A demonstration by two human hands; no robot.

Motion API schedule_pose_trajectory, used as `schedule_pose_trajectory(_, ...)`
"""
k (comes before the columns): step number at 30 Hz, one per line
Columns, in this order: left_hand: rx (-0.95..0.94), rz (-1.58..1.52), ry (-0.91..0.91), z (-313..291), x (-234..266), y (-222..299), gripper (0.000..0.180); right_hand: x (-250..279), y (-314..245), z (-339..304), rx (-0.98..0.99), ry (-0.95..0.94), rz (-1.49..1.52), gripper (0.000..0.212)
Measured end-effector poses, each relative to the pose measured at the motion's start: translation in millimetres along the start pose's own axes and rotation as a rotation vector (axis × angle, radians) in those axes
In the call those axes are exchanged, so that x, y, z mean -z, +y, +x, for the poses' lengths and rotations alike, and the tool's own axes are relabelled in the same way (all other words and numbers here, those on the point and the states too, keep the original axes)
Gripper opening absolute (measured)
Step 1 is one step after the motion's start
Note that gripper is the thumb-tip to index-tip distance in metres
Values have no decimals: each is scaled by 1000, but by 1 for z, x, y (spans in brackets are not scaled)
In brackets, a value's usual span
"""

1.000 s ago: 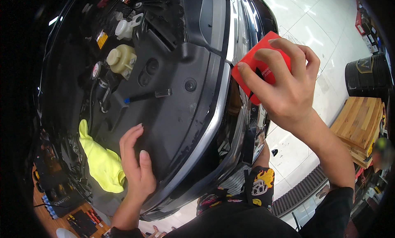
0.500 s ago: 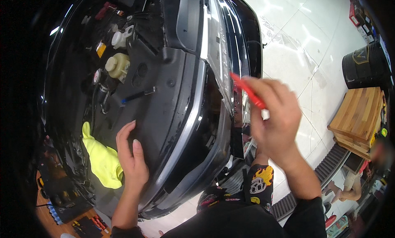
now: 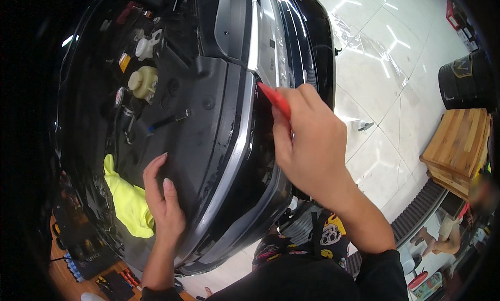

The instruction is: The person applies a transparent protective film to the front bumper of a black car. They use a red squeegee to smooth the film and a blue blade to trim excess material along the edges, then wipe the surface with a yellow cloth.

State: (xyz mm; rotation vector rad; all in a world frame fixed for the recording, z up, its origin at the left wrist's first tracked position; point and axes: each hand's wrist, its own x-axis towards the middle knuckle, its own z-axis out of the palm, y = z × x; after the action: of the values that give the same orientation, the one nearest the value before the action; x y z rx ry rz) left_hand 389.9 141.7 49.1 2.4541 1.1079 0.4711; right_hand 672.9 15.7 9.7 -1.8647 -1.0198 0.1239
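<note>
My right hand (image 3: 311, 137) is closed around a slim red tool (image 3: 276, 100). The tool's pointed tip is at the seam beside the silver trim strip (image 3: 240, 139), near the lower end of the headlight (image 3: 265, 38); whether it touches cannot be made out. My left hand (image 3: 164, 199) has its fingers apart and rests on the car's black plastic cover (image 3: 200, 100). Right beside it lies a crumpled bright yellow cloth (image 3: 127, 207). Farther up the cover is a slim dark pen-like tool (image 3: 169, 121) with a blue end.
Open engine bay parts, including a yellowish reservoir (image 3: 143, 82), lie at the far left. On the tiled floor to the right are a small bottle (image 3: 360, 125), clear plastic film, a wooden box (image 3: 455, 142) and a black drum (image 3: 461, 82). Tools (image 3: 127, 278) sit at the lower left.
My right hand has moved left and slightly up, bringing the red tool's tip from out past the headlight to the trim seam. My left hand has hardly moved.
</note>
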Motion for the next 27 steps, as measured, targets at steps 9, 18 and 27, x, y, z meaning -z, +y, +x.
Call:
schedule_pose_trajectory(9, 12, 8, 19, 0, -2, 2, 46, 21, 6, -32, -4, 96, 302, 29)
schedule_pose_trajectory(18, -1, 65, 38, 0, -3, 5, 44, 106, -31, -71, 354, -163, 580, 38)
schedule_pose_trajectory(27, -21, 83, 51, -1, -4, 3, 44, 98, -16, -77, 576, 19, 700, 43)
